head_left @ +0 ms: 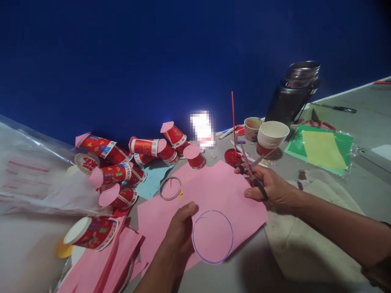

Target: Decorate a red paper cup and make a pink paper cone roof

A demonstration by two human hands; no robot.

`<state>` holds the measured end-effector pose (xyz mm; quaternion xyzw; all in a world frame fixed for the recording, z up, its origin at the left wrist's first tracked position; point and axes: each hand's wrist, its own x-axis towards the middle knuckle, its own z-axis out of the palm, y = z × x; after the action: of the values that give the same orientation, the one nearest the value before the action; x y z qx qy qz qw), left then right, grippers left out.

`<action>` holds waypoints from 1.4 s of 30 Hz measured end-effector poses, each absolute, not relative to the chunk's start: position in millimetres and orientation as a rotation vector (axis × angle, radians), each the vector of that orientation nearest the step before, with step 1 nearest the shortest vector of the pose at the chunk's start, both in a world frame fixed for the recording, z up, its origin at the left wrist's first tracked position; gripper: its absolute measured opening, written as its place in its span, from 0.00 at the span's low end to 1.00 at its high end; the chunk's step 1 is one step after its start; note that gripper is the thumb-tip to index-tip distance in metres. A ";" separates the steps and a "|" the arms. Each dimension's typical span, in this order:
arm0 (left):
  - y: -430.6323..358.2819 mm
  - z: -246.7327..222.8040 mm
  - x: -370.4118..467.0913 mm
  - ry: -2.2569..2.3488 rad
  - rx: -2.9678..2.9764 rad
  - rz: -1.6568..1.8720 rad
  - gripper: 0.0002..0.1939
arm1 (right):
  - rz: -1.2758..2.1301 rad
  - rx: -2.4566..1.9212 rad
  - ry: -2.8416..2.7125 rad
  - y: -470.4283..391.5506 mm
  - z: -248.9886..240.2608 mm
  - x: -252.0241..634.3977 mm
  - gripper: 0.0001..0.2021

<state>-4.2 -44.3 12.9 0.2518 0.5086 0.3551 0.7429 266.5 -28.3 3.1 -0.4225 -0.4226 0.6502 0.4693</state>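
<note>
A large pink sheet (214,191) lies over the table's middle, with a blue circle outline (213,236) drawn near its front right edge. My left hand (182,226) grips the sheet just left of that circle, thumb on top and fingers hidden beneath. Over the sheet's right side, my right hand (269,185) holds black-handled scissors (259,188) whose blades point up and away. Its fingertips also touch or come close to the sheet's edge. A grey ring (170,188) rests on the sheet's left part.
Several red paper cups (124,173) with pink discs lie at left beside a plastic bag (45,171). Behind are a red paint pot (231,157), stacked white cups (273,136) and a dark flask (288,93). Green sheets (322,148) and a cloth (308,232) lie right.
</note>
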 end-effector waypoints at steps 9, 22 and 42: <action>-24.8 44.3 22.5 0.981 0.132 1.284 0.22 | 1.358 -1.088 -0.922 -22.2 -0.8 263.2 0.28; -22.2 52.5 24.5 0.770 0.016 1.524 0.23 | 1.916 -1.070 -1.287 -62.6 -0.6 220.5 0.08; -23.4 38.6 31.5 0.730 0.050 1.464 0.26 | 1.928 -1.079 -1.308 -54.5 -9.5 220.8 0.16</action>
<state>31.5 -23.4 38.6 0.0222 0.3256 0.6529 0.6835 220.8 -54.5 -9.5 -0.4031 -0.4887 0.7201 0.2832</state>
